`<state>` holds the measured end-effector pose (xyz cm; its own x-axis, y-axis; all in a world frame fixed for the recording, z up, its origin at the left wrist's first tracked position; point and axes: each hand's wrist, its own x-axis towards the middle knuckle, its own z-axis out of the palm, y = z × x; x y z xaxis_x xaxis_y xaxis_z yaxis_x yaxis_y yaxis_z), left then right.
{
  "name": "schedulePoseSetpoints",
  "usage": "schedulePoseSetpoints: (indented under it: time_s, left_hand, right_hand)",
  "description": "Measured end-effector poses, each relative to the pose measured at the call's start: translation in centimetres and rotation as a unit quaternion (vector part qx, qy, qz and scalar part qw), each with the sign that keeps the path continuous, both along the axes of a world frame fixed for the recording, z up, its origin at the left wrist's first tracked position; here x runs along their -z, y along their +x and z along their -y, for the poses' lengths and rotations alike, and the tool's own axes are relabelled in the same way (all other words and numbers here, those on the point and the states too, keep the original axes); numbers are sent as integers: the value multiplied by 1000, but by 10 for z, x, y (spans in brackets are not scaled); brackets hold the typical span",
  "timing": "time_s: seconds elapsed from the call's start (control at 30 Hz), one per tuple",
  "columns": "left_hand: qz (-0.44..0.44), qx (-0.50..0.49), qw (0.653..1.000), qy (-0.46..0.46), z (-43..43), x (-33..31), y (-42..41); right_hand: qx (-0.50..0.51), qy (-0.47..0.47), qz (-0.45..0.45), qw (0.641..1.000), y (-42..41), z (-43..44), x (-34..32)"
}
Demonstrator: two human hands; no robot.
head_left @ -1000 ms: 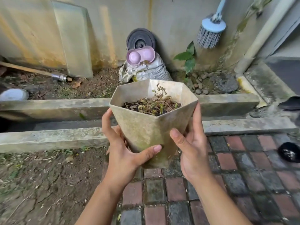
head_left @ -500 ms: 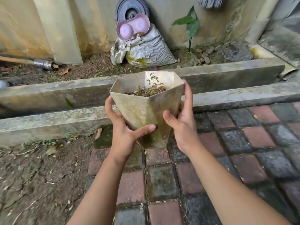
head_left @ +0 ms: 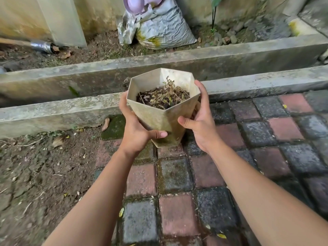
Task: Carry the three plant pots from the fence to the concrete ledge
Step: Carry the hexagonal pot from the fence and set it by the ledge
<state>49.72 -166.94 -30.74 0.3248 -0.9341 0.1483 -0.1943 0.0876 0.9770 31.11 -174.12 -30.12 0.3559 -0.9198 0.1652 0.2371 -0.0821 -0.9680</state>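
Pot (head_left: 159, 116): faceted, pale and stained, wide at the rim and narrow at the base; held upright in the air between both hands, above the paving and just short of the ledge.
Pot contents: dark soil with a dry, thin plant (head_left: 168, 91) standing near the middle.
Left hand (head_left: 136, 134): clamped on the pot's left side; thumb laid across the front face low down, fingers wrapped behind and out of sight.
Right hand (head_left: 202, 125): clamped on the pot's right side; thumb pressed on the front face, index finger reaching up beside the rim, other fingers hidden behind.
Ledge (head_left: 62, 110): long concrete strip running left to right just beyond both hands, mossy and worn; the pot's rim overlaps it in the view, whether it is over it cannot be told.
Wall (head_left: 230, 57): second concrete strip, farther beyond the hands, with a shaded channel between it and the ledge.
Paving (head_left: 266, 153): red and grey bricks, damp, below the hands and to the right of them.
Soil (head_left: 35, 174): bare ground left of the left hand.
Sack (head_left: 165, 27): crumpled grey bag, well beyond the hands, against the far wall.
Bowl (head_left: 142, 4): lilac plastic piece on top of the sack, cut off by the frame.
Panel (head_left: 62, 20): pale sheet leaning upright, far beyond and left of the left hand.
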Motion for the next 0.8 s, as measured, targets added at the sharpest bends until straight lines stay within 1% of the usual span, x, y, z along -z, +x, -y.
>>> schedulePoseSetpoints:
  time_s: [0.2, 0.27, 0.37, 0.57, 0.7, 0.8]
  left_hand:
    - [61, 65, 995, -43, 12, 4, 14]
    - [61, 69, 995, -45, 14, 9, 17]
    - [51, 69, 995, -46, 16, 13, 20]
    - [61, 105, 992, -41, 25, 13, 34]
    - [90, 151, 984, -36, 34, 7, 54]
    - [110, 155, 981, -28, 33, 8, 63]
  right_hand:
    - [-63, 19, 5, 998, -1, 6, 1]
    - [-65, 24, 2, 998, 3, 7, 2]
    - [-58, 34, 6, 998, 8, 8, 1]
    - [-30, 18, 13, 999, 19, 4, 9]
    - [-2, 22, -6, 1000, 35, -7, 12]
    - [11, 13, -26, 1000, 43, -11, 6]
